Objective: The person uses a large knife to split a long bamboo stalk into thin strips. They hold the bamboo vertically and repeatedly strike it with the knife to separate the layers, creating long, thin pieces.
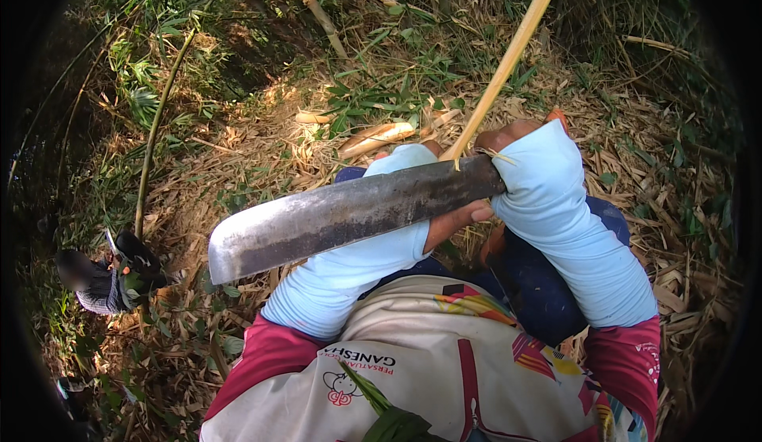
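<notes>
A machete (341,223) with a broad, dark, worn blade lies across the view in front of my body, its squared tip toward the left. My right hand (509,134) is closed at its handle end; the handle itself is mostly hidden by the hand and pale blue sleeve. Under the blade, my left hand (459,221) shows a thumb on the near side and knuckles on the far side. It is closed around the lower end of a pale split bamboo strip (508,61), which meets the blade's upper edge and slants away up to the right. The blade hides most of the left fingers.
Dry bamboo leaves and shavings (262,156) litter the ground. Cut bamboo pieces (377,138) lie just ahead. A thin upright stem (159,124) stands at the left, near another person (111,283) low among the plants. Dense foliage borders the far side.
</notes>
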A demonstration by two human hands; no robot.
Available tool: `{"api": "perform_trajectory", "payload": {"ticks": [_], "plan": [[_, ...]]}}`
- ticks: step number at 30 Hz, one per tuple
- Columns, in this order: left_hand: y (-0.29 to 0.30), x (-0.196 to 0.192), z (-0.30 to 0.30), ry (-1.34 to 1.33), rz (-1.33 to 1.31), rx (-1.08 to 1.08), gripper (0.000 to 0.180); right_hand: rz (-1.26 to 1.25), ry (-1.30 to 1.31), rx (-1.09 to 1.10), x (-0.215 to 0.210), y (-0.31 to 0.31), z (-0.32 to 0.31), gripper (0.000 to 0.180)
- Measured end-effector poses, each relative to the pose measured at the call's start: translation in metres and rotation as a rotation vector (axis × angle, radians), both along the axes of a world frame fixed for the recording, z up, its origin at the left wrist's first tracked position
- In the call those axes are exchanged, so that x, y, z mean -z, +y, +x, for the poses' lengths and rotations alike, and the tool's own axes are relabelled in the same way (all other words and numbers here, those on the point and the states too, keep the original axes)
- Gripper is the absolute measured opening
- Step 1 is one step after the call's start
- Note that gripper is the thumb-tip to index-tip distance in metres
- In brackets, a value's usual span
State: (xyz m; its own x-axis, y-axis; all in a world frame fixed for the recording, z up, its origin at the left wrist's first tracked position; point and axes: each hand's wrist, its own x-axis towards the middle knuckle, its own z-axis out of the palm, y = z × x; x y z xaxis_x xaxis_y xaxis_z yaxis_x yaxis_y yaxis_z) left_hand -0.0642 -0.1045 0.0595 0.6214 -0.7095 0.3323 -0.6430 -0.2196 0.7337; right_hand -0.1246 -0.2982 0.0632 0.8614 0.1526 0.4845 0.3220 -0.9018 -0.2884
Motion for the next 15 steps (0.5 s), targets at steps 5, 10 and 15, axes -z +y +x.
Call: {"api": "perform_trajectory", "payload": {"ticks": [5,10,15], "plan": [[0.002,-0.007,-0.003,-0.051,0.077,-0.058,0.049,0.014,0.03,-0.051,-0.001,-0.001,0.004,0.037],[0.004,-0.009,-0.004,-0.101,0.126,-0.094,0.061,-0.05,0.014,-0.068,0.001,0.0,0.005,0.034],[0.004,-0.013,-0.006,-0.17,0.135,-0.073,0.05,-0.074,0.0,-0.048,0.0,0.002,0.004,0.032]]}}
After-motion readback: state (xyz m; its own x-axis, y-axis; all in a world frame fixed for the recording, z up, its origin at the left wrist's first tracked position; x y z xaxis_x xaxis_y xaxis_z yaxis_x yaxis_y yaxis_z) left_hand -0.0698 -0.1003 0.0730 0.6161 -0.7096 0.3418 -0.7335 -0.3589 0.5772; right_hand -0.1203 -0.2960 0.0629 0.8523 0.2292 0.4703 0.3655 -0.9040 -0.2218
